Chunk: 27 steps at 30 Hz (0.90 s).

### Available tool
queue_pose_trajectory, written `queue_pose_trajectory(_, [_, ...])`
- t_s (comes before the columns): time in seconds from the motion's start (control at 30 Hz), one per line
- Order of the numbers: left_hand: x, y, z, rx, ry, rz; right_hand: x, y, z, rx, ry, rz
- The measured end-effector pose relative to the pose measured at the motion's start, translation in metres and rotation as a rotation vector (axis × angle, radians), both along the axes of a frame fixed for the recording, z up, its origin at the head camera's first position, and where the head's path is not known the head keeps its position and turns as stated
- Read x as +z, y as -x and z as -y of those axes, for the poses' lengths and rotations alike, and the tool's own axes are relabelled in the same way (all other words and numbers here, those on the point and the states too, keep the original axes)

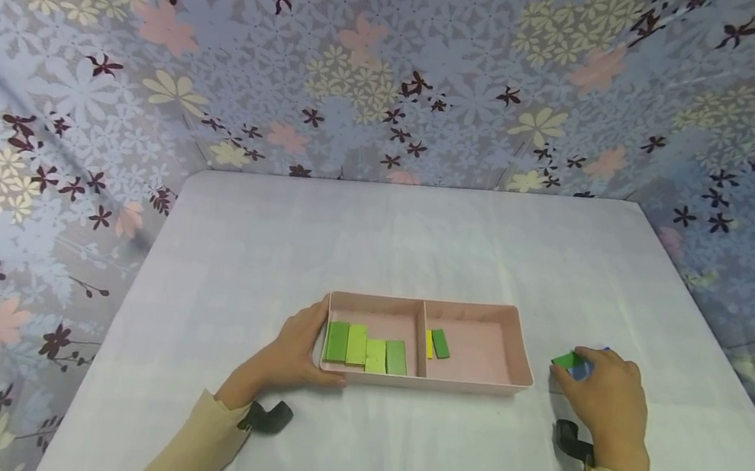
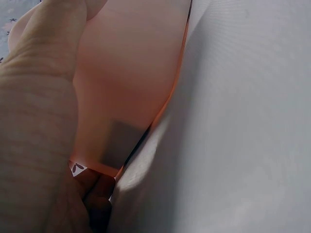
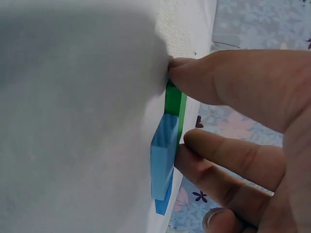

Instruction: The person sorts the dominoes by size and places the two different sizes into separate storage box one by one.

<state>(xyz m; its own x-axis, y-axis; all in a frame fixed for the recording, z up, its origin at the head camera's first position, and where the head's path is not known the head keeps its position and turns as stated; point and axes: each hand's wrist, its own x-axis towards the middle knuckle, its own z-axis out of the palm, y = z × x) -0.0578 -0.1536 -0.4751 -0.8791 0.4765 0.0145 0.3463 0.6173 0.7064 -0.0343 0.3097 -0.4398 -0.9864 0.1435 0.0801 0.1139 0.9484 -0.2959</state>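
Green flat rectangular block (image 1: 565, 360), right of pink 2-compartment plastic box (image 1: 475, 353) on desk (image 1: 397, 445) | right hand (image 1: 612, 398) pinching it, fingers curled | left hand (image 1: 296, 347) wrapped round box's left end, probably just to steady it

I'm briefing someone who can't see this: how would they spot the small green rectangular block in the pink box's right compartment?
On the white table, find the long open pink box. In its right compartment, beside the pink divider, lies a small green rectangular block. Its green colour sets it apart from its only neighbour there, a thin yellow strip.
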Motion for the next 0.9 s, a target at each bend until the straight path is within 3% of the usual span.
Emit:
queue_pose_trajectory(0.23, [0.0,-0.001,-0.001,-0.004,0.012,0.016,-0.001,-0.001,0.0,-0.029,0.002,0.05])
queue_pose_trajectory(0.43, [0.001,-0.003,0.0,0.002,0.019,0.027,0.0,0.0,0.003,-0.038,0.038,0.034])
queue_pose_trajectory(0.9, [-0.001,-0.001,0.0,0.014,0.032,0.027,0.017,0.002,0.006,0.011,0.124,-0.124])
